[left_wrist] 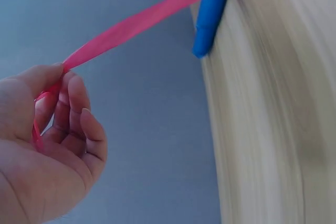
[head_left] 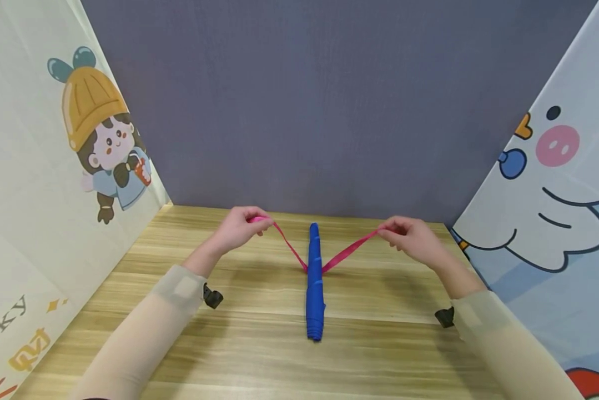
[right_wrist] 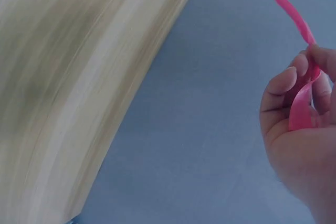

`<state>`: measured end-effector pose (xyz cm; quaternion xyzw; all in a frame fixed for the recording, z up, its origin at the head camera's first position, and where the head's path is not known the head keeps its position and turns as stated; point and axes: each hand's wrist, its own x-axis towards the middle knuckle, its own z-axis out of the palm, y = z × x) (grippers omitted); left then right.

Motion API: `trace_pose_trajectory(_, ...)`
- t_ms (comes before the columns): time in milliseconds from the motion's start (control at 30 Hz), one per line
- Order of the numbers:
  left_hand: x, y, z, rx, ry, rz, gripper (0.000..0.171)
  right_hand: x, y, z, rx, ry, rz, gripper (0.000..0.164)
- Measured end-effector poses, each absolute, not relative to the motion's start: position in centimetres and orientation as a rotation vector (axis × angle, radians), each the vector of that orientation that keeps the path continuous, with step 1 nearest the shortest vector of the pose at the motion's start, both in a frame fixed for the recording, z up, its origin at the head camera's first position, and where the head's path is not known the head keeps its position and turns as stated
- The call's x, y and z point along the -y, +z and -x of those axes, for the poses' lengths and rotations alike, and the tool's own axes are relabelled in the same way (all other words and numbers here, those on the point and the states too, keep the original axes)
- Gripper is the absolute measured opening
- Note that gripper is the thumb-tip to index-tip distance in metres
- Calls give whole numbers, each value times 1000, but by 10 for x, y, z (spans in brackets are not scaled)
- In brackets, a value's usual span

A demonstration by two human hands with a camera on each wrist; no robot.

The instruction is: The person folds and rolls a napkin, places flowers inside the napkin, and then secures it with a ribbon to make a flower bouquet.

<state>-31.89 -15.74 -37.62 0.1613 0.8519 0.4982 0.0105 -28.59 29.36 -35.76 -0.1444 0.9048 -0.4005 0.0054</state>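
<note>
A slim blue roll point(head_left: 315, 289) of thin sheet-like material lies lengthwise on the wooden table, narrower at its far end. A pink ribbon point(head_left: 348, 255) runs out from both sides of its middle; the part beneath the roll is hidden. My left hand point(head_left: 241, 229) pinches one end between thumb and fingers, raised to the left of the roll. To the right, my right hand point(head_left: 413, 240) pinches the other end, also above the table. In the left wrist view the ribbon point(left_wrist: 131, 29) stretches fairly straight. A loose tail of ribbon point(right_wrist: 301, 109) curls inside the right palm.
The wood-grain table point(head_left: 259, 361) ends at a dark grey-blue panel point(head_left: 299, 111) behind. Printed white sheets flank it, with a cartoon child point(head_left: 114, 144) on the left and a cartoon animal point(head_left: 554, 183) on the right. Small black devices sit on both wrists.
</note>
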Motion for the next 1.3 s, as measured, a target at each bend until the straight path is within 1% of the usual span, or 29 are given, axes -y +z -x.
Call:
trace_pose_trajectory(267,132,-369,322,-2556,1639,-554,23,-275,-358,291,-2792,-1320,552,20)
trace_pose_trajectory(500,108,-367,322,-2461,1695,-600,23,-250,-359,292,-2728,-1352,658,17)
trace_pose_trajectory(800,83,-376,324,-2387,1708,-566,24,-214,-363,293,-2693,-1380,811,10)
trace_pose_trajectory(900,74,-380,324,-2339,1743,-567,29,-202,-365,292,-2680,-1425,843,10)
trace_pose_trajectory(1033,66,-386,321,-2270,1786,-571,31,-189,-371,294,-2690,-1476,834,9)
trace_pose_trajectory(1300,61,-392,319,-2147,1842,-518,23,-179,-383,297,-2705,-1565,744,12)
